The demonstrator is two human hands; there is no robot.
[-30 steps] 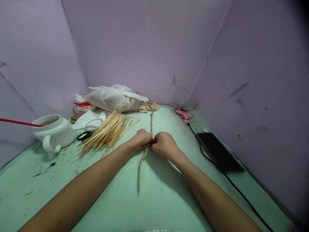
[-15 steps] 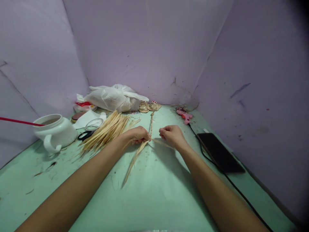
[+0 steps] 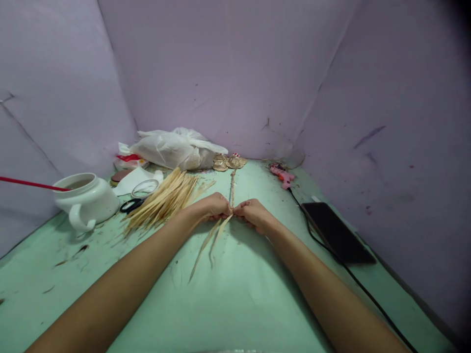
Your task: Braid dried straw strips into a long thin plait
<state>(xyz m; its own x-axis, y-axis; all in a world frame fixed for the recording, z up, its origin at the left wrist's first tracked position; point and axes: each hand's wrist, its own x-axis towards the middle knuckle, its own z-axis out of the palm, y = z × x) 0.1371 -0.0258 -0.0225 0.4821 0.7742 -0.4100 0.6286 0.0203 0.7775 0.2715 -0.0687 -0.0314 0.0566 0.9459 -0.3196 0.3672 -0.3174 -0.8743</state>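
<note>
My left hand (image 3: 212, 208) and my right hand (image 3: 252, 214) meet knuckle to knuckle at the middle of the green table (image 3: 243, 294), both closed in a pinch on a braided straw cord (image 3: 232, 182). The braid runs away from my fingers toward the back wall. Loose straw strips (image 3: 206, 244) trail from the pinch toward me and lie on the table. A bundle of pale straw strips (image 3: 164, 201) lies just left of my left hand.
A white pot (image 3: 86, 200) with a red stick (image 3: 29, 184) stands at the left. Scissors (image 3: 130, 205), a clear ring and a white plastic bag (image 3: 172, 149) lie behind the bundle. A pink glue gun (image 3: 280, 175), its black cable and a dark phone (image 3: 336, 231) lie at the right.
My right hand, which had pulled a strip out to the right, has come back against my left hand. The loose strips now lie closer together.
</note>
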